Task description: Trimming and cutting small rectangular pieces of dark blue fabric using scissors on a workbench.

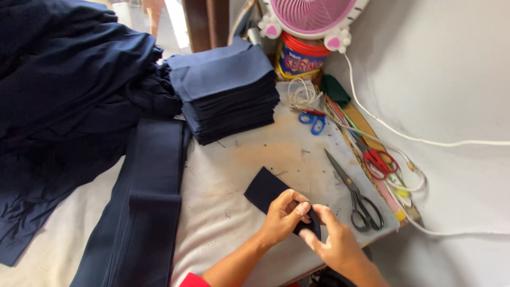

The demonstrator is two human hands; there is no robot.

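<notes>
A head-worn camera looks down on a worn, pale grey tabletop (pixel 255 154). At six o'clock, the person's two bare hands meet over a small flat piece of dark navy cloth (pixel 265 190). The left hand (pixel 283 215) curls over the piece's near end, fingers pinching its edge. The right hand (pixel 332 242), touching the left, also seems to pinch that end, though its fingertips are partly hidden. The piece's long axis runs from the hands away towards ten o'clock, its far end lying flat on the tabletop; the left hand sits nearer to that free part.

At twelve o'clock rests a tall, neat stack of folded dark navy cloth pieces (pixel 226 90). From nine to seven o'clock lies a heap and a long folded band of dark navy fabric (pixel 154 202). At three o'clock, close to the hands, lie black-handled steel scissors (pixel 355 192); beyond them are red-handled scissors (pixel 378 161) and small blue-handled scissors (pixel 314 121). A pink and white fan (pixel 311 16) stands at one o'clock.
</notes>
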